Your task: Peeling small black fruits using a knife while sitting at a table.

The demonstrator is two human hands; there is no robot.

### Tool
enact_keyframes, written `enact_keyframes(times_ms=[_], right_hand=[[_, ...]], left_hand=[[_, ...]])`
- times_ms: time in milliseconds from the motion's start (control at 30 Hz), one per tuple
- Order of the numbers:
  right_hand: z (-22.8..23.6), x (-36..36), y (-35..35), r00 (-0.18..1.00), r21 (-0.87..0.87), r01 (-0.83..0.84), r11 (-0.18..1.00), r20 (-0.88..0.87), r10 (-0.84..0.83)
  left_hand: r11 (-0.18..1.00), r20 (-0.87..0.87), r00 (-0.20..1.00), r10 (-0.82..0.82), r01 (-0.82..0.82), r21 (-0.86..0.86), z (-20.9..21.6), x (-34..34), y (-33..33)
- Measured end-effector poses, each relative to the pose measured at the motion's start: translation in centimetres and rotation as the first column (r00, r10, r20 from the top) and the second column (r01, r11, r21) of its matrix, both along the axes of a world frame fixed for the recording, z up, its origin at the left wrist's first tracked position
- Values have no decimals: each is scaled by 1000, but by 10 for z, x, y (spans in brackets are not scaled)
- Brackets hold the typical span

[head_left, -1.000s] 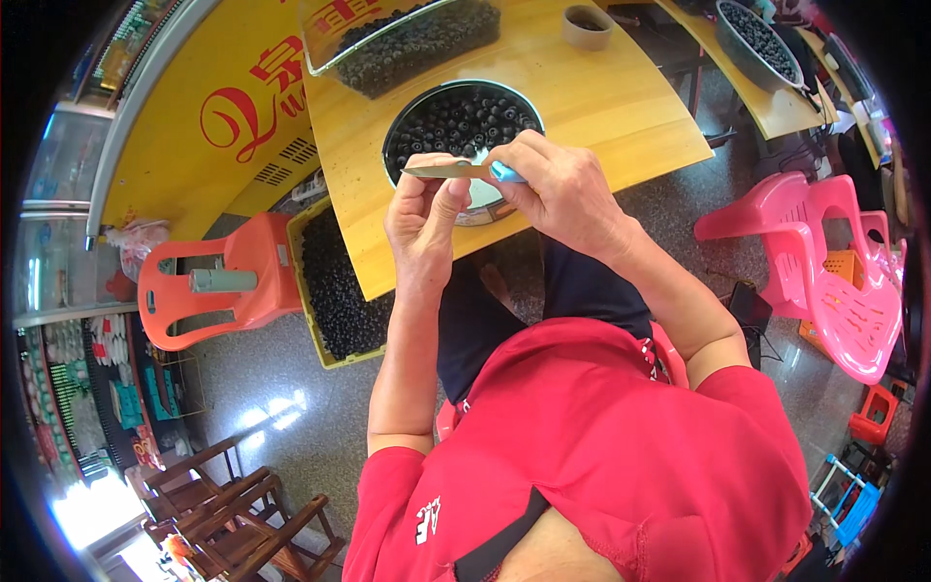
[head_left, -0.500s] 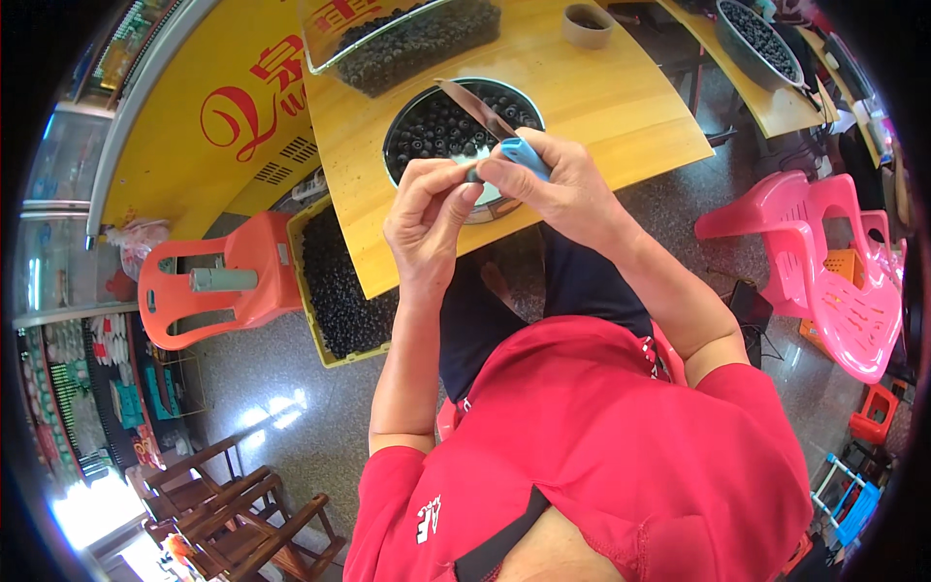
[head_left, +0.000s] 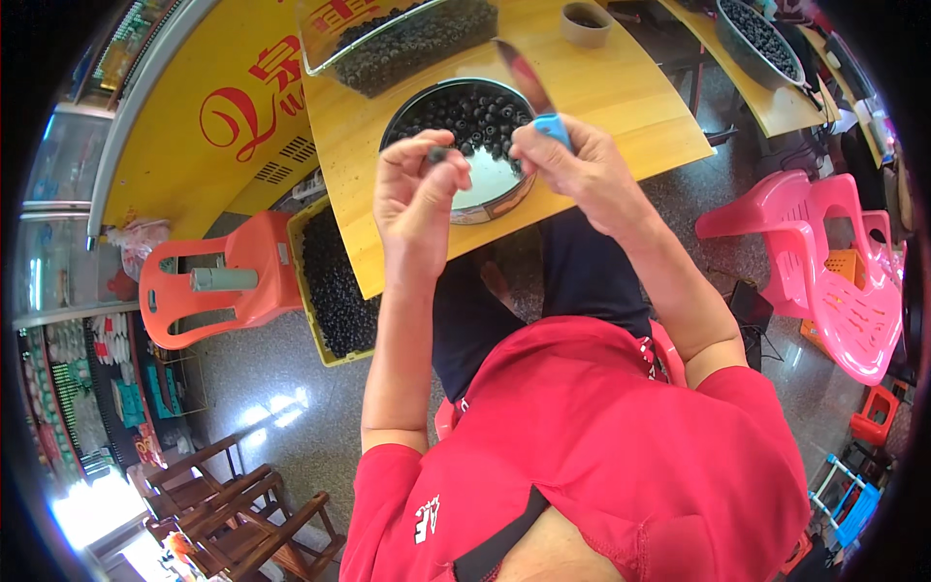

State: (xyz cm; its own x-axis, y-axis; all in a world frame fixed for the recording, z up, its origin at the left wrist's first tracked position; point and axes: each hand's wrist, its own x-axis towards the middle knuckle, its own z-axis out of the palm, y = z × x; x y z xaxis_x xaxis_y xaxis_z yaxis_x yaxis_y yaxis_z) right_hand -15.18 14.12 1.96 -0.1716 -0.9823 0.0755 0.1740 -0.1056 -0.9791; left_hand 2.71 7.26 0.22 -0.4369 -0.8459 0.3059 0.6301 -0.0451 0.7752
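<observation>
Hands above round pan (head_left: pixel 490 184) on tabletop (head_left: pixel 621 92): left hand (head_left: pixel 417 189) pinching small dark fruit (head_left: pixel 439 154), mostly hidden by fingertips; right hand (head_left: pixel 577 165) gripping blue-handled knife (head_left: pixel 531 89), handle largely covered, blade blurred.

- knife (head_left: pixel 531 92): shiny metal blade, smooth blue plastic handle
- round pan (head_left: pixel 485 184): bright reflective metal
- table (head_left: pixel 621 97): smooth pale wood, matt
- chairs (head_left: pixel 834 262): glossy moulded plastic, pink
- orange chair (head_left: pixel 242 281): same plastic
- shirt (head_left: pixel 601 456): red matt cloth
- floor (head_left: pixel 281 388): polished speckled stone
</observation>
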Motion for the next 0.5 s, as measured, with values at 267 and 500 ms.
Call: enact_keyframes(times_ms=[267,500], right_hand=[[-7,-33,12,995,44,79,996,54,-82],[-11,-39,18,992,61,90,994,86,-95]], left_hand=[[982,477,877,46,-126,138,1,-1,-67],[628,742,-40,669,563,-536,-11,-32,-73]])
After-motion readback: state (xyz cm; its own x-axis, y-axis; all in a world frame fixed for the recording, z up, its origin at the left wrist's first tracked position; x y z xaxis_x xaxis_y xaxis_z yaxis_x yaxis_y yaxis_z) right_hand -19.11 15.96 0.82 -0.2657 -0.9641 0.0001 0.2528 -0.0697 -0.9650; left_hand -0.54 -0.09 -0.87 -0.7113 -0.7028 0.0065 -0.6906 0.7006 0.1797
